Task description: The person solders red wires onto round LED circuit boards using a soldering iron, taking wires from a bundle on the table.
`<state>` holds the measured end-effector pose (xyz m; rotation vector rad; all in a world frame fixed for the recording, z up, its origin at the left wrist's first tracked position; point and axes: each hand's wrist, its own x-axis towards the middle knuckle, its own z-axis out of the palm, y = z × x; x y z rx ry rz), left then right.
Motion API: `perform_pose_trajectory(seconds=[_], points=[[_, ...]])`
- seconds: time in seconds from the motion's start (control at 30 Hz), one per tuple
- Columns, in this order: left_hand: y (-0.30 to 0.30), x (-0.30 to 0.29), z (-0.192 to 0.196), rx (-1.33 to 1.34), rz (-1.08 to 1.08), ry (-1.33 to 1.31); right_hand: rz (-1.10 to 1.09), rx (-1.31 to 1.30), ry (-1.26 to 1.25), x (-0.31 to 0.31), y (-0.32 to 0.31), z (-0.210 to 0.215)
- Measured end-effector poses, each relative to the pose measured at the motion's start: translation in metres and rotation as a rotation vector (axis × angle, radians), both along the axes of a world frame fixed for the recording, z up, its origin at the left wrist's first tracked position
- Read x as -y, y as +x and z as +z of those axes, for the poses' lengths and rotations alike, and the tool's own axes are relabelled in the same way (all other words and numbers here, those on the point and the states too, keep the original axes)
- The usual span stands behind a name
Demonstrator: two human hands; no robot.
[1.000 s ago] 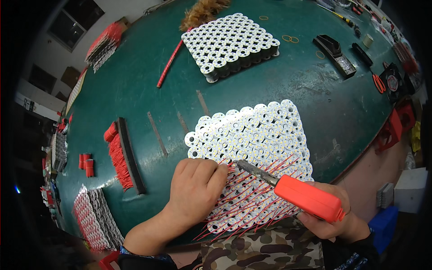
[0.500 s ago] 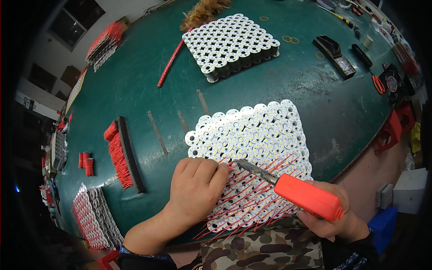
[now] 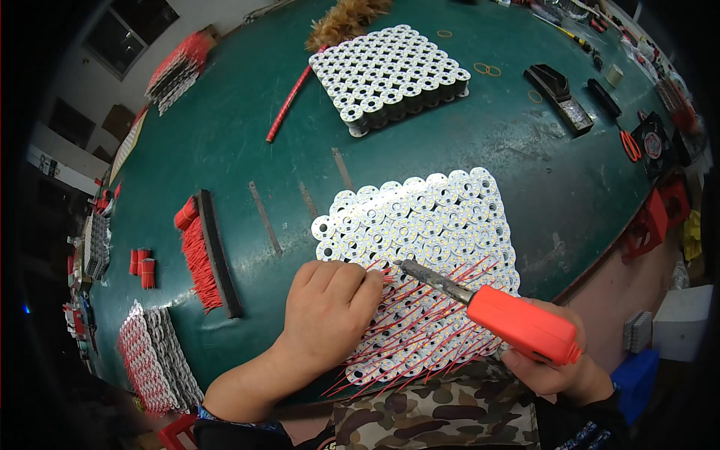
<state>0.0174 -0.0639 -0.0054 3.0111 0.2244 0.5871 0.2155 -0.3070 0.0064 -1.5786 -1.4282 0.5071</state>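
Note:
A panel of joined round white LED boards (image 3: 420, 214) lies in front of me at the table's near edge. Thin red wires (image 3: 431, 326) slant across its lower half. My left hand (image 3: 326, 311) is closed at the panel's left side, with red wires at its thumb and fingertips; the fingers hide the exact grip. My right hand (image 3: 551, 375) is wrapped round the red handle of a soldering gun (image 3: 523, 326). Its metal barrel points up and left, and the tip is just right of my left fingertips. Whether the tip touches a board cannot be made out.
A thick stack of similar boards (image 3: 394, 75) sits at the back beside a feather duster (image 3: 290, 101). To the left are red wire pieces (image 3: 197, 259) along a dark bar (image 3: 216, 259), wire bundles (image 3: 147, 274) and wired panels (image 3: 161, 356). A black holder (image 3: 559, 97) and scissors (image 3: 628, 146) lie right.
The soldering gun and my right hand have shifted slightly right, and the tip has moved a little up and away from my left fingertips. My left hand stays almost in place.

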Motion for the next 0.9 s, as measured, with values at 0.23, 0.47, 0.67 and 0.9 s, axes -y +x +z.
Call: perform_pose_trajectory(seconds=[0.23,0.47,0.67,0.9], points=[[0.0,-0.001,-0.001,0.013,-0.006,-0.004,0.036,0.042,0.051,-0.011,0.001,0.006],[0.0,-0.001,-0.002,0.012,-0.006,0.008,0.039,0.031,0.022,-0.012,0.0,0.01],[0.0,0.001,-0.003,0.02,0.0,0.018,0.02,0.021,0.059,-0.011,-0.001,0.007],[0.0,0.002,-0.002,0.016,0.005,0.011,0.004,0.001,0.057,-0.009,-0.002,0.006]])
